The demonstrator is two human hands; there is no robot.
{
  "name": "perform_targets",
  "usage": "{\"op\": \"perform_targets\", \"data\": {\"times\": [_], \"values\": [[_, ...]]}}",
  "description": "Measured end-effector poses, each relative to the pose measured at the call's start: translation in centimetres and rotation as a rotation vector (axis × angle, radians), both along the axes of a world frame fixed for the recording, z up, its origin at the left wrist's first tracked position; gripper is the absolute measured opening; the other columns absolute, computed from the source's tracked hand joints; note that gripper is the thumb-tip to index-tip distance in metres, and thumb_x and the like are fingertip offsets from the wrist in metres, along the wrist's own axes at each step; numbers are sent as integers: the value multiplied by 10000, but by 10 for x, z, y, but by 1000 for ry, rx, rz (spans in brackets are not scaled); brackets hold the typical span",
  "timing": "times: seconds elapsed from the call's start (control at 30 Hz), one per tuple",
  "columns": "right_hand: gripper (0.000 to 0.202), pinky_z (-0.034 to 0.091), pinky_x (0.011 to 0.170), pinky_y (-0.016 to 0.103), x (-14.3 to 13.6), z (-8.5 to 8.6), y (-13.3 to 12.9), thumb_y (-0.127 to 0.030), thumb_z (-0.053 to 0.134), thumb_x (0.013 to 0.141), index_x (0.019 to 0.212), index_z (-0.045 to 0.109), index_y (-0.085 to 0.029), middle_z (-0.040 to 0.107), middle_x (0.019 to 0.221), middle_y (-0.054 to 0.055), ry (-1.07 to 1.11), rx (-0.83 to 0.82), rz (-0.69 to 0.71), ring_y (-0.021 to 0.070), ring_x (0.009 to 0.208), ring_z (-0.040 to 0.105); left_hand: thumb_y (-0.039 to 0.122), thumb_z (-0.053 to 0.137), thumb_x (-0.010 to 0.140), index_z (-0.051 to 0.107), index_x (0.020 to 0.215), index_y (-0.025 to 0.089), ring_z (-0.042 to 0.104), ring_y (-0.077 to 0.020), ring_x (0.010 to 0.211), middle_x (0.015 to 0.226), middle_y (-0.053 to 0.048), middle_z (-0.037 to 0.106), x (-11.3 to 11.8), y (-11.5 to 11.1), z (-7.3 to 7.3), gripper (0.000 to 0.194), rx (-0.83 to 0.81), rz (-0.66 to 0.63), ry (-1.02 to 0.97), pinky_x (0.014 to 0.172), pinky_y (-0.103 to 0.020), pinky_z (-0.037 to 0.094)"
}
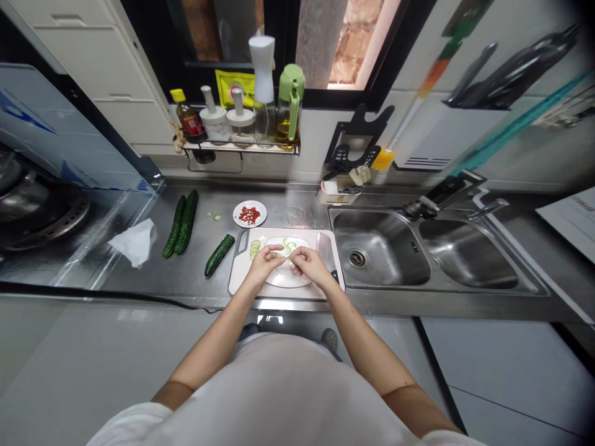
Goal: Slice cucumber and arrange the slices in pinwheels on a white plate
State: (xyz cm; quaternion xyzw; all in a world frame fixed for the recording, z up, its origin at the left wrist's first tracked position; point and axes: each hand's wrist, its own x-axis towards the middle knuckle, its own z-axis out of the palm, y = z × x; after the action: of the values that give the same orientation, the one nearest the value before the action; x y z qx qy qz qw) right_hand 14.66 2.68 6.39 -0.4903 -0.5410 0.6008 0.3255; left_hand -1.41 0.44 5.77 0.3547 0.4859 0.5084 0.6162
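Note:
My left hand [266, 265] and my right hand [310, 264] meet over a white plate [288, 282], fingertips nearly touching. Both pinch what looks like a thin cucumber slice, mostly hidden by the fingers. Several pale green cucumber slices [289, 244] lie on the far part of this plate. Beneath it is a light cutting board [240, 275] with a grey handle end. A short row of cucumber slices [254, 249] rests on the board, left of the plate. On the board's right side lies a wide-bladed knife [324, 249], partly behind my right hand.
Left of the board lie a cut cucumber [219, 256], two whole cucumbers [180, 224] and a crumpled white tissue [134, 241]. A small dish [250, 214] holds chopped red pieces. A double sink [381, 248] is at the right, a stove [41, 210] far left, a condiment rack [242, 146] behind.

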Motion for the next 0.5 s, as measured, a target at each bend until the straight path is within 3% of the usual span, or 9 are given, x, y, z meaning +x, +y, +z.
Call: {"op": "perform_targets", "data": {"times": [0.23,0.5], "values": [[152,420,496,196,16,-6,18,-332,557,790,776,540,-182,544,560,-46,-167,99,133,96,486,533,258,752,614,650,918,140,420,-60,568,644,47,503,8,12,-23,342,142,-7,196,540,-187,315],[125,382,617,198,38,5,64,-189,532,809,793,644,-138,639,641,-1,-700,337,405,113,626,551,282,701,672,690,861,156,456,-79,572,707,12,614,29,37,-46,228,136,-18,436,584,-212,365]]}}
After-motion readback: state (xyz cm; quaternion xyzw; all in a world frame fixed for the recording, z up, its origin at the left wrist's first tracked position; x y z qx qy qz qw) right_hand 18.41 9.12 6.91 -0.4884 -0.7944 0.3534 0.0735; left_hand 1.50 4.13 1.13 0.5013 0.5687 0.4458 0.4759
